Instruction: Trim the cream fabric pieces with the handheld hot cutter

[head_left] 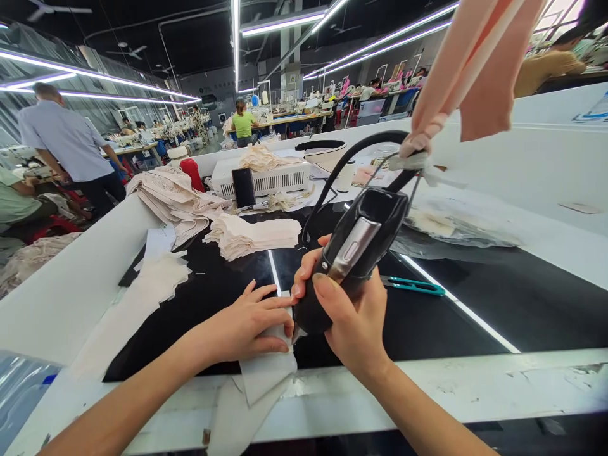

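My right hand [349, 310] is wrapped round the handle of a black steam iron [361, 237], its tip pressed down on a small white fabric piece [266, 370] at the table's near edge. My left hand [251, 323] lies flat on that piece, fingers stretched out, holding it beside the iron's tip. A black hose [351, 155] arcs up from the iron to a strip of pink cloth [468, 69] hanging overhead.
A stack of cream fabric pieces [251, 235] and larger folded cloth [173, 196] lie on the black table top [441, 323]. Teal snips [413, 286] rest to the right. A white machine box [266, 177] stands behind. Other people work at the left and back.
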Motion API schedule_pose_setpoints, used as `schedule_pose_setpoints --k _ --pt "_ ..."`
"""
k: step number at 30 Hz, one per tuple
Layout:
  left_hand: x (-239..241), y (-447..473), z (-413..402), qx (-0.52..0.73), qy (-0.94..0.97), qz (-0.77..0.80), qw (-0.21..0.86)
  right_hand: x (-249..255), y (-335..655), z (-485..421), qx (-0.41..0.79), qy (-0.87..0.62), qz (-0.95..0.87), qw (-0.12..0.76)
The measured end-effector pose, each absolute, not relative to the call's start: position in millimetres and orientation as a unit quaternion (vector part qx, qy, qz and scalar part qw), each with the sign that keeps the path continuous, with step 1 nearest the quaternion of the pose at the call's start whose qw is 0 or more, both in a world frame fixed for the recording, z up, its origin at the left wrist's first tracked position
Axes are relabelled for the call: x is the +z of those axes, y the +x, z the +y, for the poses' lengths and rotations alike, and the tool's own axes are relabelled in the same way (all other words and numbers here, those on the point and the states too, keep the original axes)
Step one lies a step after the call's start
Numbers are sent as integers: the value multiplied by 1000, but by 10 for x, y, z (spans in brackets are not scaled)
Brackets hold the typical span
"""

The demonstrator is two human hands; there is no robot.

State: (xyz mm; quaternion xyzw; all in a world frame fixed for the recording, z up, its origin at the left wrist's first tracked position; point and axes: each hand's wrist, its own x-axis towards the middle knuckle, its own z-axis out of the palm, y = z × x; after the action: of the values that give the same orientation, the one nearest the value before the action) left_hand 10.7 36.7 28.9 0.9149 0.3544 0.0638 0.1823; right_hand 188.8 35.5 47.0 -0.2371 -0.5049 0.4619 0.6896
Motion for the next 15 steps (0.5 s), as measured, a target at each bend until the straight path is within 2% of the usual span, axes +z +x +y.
schedule_pose_setpoints --k 5,10,15 --pt "269 105 341 92 928 340 122 485 1872 339 447 -251 -510 691" --pt "184 136 -15 217 883 416 21 520 1873 316 457 -230 -515 688" --pt "-29 190 -395 187 886 418 -72 540 1904 313 467 -232 -507 687"
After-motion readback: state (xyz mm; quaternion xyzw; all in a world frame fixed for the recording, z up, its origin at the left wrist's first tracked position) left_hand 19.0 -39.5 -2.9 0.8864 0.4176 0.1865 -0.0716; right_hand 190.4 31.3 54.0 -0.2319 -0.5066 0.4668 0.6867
